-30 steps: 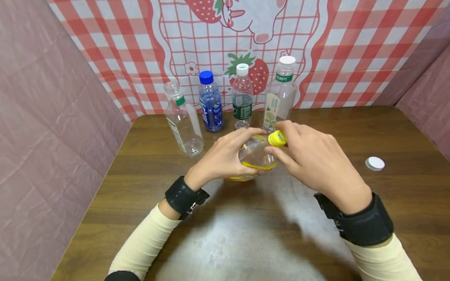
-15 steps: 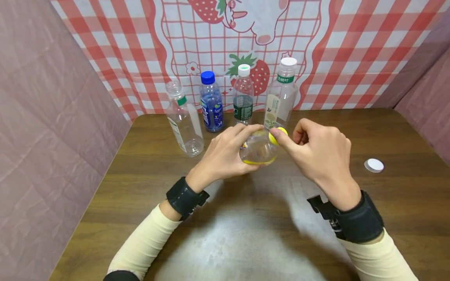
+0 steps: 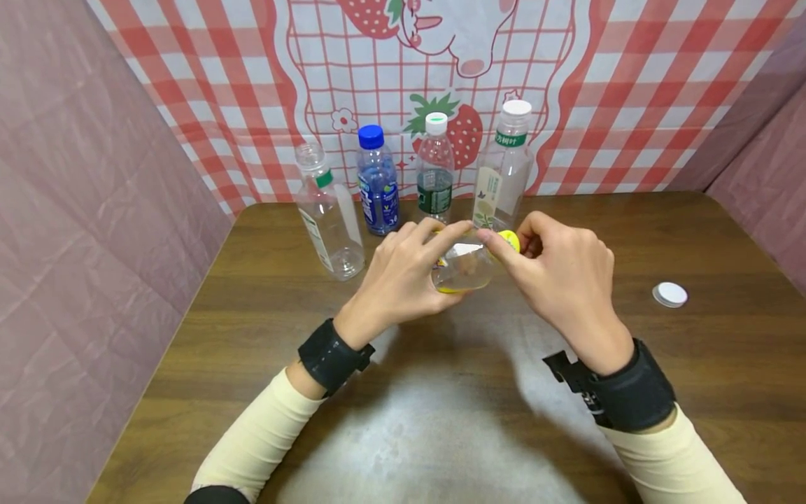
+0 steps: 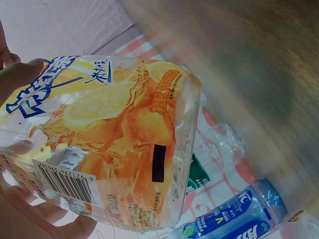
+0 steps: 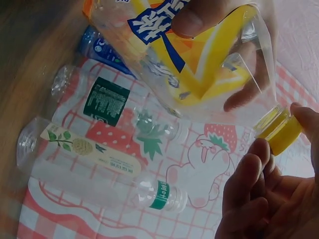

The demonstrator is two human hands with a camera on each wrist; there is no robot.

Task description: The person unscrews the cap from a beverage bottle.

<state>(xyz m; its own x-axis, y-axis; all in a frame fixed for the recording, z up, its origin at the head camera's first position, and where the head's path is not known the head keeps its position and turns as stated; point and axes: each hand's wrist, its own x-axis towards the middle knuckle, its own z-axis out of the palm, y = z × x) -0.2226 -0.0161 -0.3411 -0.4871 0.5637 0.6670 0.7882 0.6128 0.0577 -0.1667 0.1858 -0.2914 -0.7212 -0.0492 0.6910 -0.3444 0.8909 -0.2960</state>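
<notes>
My left hand (image 3: 403, 276) grips a clear plastic drink bottle (image 3: 464, 271) round its body, above the table. An orange and yellow label (image 4: 119, 114) with lemon slices and a barcode wraps it in the left wrist view. The bottle is tilted, its neck toward my right hand (image 3: 569, 273). A yellow cap (image 5: 281, 133) sits at the neck, and my right thumb and fingers pinch it from both sides in the right wrist view. In the head view the right thumb hides part of the cap.
Behind stand an uncapped clear bottle (image 3: 330, 231), a blue-capped bottle (image 3: 379, 185), a green-labelled bottle (image 3: 435, 175) and a tall white-capped bottle (image 3: 506, 168). A loose white cap (image 3: 670, 295) lies on the wooden table (image 3: 403, 420) at right. A checked cloth (image 3: 636, 105) hangs behind.
My right hand has turned at the wrist and its grasp on the yellow cap has shifted, with the thumb now along the near side. The left hand keeps holding the bottle, which has tilted slightly further.
</notes>
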